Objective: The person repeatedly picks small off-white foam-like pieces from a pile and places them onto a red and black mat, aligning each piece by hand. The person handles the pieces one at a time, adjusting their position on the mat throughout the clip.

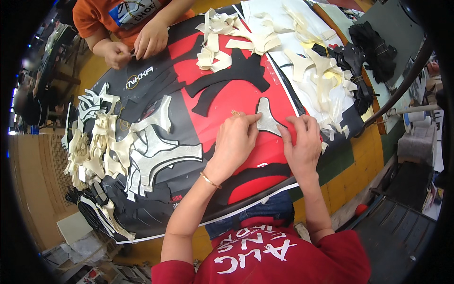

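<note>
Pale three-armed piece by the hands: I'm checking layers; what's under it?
A dark edge shows along the pale piece, with red covering beyond; whatever lies beneath its middle is covered and can't be seen.

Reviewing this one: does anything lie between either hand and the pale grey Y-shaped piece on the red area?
Nothing visible does. Fingertips of the left hand and right hand are right at the Y-shaped piece; the black pieces lie beyond it.

Around me: brown cardboard at nine o'clock, orange-shirted person at eleven, white roll at three.
</note>
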### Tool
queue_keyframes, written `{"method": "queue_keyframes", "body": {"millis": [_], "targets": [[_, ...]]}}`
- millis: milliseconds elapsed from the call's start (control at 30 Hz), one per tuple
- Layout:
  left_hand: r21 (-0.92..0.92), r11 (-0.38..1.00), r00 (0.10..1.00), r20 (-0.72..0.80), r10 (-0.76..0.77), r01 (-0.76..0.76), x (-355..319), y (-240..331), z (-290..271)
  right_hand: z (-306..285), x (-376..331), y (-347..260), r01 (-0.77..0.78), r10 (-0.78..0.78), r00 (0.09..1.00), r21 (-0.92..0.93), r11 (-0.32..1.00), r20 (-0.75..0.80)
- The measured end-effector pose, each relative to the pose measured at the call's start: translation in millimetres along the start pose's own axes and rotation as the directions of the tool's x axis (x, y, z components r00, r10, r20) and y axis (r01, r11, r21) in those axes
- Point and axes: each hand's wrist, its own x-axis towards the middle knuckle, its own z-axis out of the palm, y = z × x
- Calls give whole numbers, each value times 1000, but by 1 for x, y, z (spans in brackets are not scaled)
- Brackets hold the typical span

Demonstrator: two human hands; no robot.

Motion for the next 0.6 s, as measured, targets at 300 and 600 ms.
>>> {"method": "queue_keyframes", "body": {"millis": [300,600], "targets": [[26,999,999,-34,29,-28,-1,-4,3,-5,-12,5,289,-235,922,-145,946,307],[-2,998,994,-84,69,-70,-2,-12,8,-7,-2,-1,358,-266,851,-129,925,452]]}}
